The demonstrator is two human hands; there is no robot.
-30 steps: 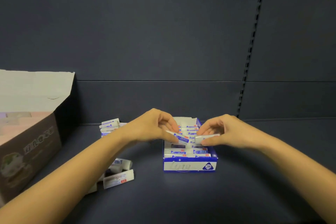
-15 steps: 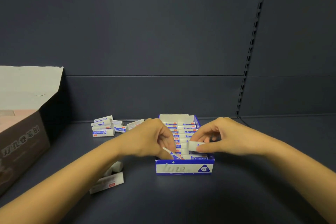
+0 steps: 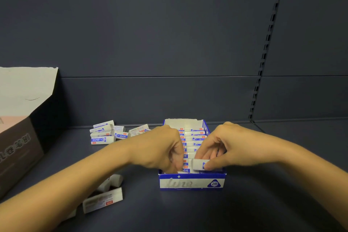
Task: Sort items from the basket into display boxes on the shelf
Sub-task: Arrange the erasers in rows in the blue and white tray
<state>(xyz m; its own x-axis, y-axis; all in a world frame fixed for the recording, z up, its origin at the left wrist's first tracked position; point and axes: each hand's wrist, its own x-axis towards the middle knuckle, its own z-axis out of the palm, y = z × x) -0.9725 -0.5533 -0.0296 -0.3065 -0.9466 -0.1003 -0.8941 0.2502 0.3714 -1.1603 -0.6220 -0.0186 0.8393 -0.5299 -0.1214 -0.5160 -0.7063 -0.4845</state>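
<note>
- Right hand [image 3: 226, 147] pinches an eraser [image 3: 200, 164] between thumb and fingers, over the front right of the box [image 3: 192, 182]; the eraser is white with a blue sleeve.
- Left hand [image 3: 160, 149] curls down into the front left of the box, fingertips buried among the packed erasers [image 3: 194, 138]; can't tell if it grips one.
- Both hands nearly meet over the box front, the held eraser just right of the left fingers.
- Box: blue and white, "2B" on its front wall, back flap up; filled with rows of erasers lying crosswise, front to back.
- Box sits on the dark shelf [image 3: 263, 203], near the middle.
- Left of the box, toward the back: loose pile of erasers [image 3: 109, 133] on the shelf, some stacked on each other.
- Left of the box, toward the front: more loose erasers [image 3: 102, 200], partly hidden under the left forearm.
- Far left of the box: brown carton [image 3: 17, 149], lid flap up, pinkish contents inside, cut by the frame edge.
- Behind the box: dark back panel [image 3: 169, 34] with a slotted upright [image 3: 263, 62] to the right.
</note>
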